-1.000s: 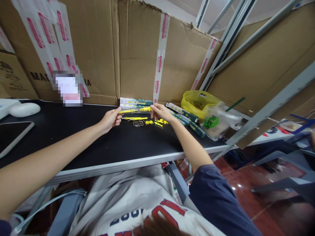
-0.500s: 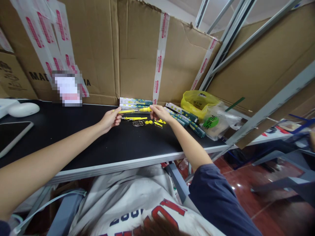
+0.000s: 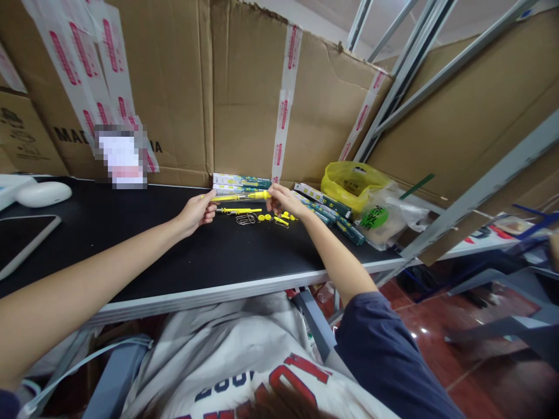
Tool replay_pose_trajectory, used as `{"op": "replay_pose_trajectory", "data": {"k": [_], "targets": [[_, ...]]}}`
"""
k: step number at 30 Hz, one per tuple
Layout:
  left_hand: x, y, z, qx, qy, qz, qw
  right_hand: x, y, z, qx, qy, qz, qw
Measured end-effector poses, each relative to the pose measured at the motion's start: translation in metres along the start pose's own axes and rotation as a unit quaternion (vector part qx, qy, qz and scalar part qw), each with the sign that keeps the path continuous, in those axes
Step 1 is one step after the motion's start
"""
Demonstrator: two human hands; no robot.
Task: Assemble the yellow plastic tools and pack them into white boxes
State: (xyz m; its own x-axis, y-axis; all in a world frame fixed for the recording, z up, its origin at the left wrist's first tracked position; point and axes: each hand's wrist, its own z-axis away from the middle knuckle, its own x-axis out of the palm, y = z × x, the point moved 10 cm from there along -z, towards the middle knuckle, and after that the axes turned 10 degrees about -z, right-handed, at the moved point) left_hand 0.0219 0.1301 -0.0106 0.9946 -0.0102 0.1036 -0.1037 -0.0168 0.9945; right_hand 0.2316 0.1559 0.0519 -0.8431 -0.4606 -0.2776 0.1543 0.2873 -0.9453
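Observation:
A slim yellow stick-like tool [image 3: 222, 198] with a silvery, partly clear middle is held level above the table. My left hand [image 3: 196, 213] pinches its left end. My right hand [image 3: 282, 201] is closed on the thicker yellow right end; whether this is a separate piece I cannot tell. Just below lies another thin yellow stick [image 3: 239, 210]. Close by on the black table [image 3: 196, 262] are bent wire loops [image 3: 247, 219], small round yellow pieces [image 3: 264, 217] and a few more small yellow parts [image 3: 282, 220] near my right hand.
Long printed boxes [image 3: 240, 181] lie against the cardboard wall [image 3: 244, 116]. More green-and-white boxes [image 3: 325, 201] rest at the right, beside a yellow plastic bag [image 3: 347, 180] and a clear bag [image 3: 384, 224]. A tablet-like device [image 3: 26, 238] and a white rounded object [image 3: 43, 194] stand left.
My right hand and the yellow right end have shifted very slightly right. My left hand keeps its pinch on the left end, and the parts on the table stay in place.

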Motion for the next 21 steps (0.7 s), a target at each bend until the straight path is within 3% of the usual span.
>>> {"op": "replay_pose_trajectory", "data": {"k": [21], "targets": [[0.0005, 0.0021, 0.0027, -0.003, 0.005, -0.008, 1.000, -0.0005, -0.0040, 0.0025, -0.011, -0.002, 0.022, 1.000]]}}
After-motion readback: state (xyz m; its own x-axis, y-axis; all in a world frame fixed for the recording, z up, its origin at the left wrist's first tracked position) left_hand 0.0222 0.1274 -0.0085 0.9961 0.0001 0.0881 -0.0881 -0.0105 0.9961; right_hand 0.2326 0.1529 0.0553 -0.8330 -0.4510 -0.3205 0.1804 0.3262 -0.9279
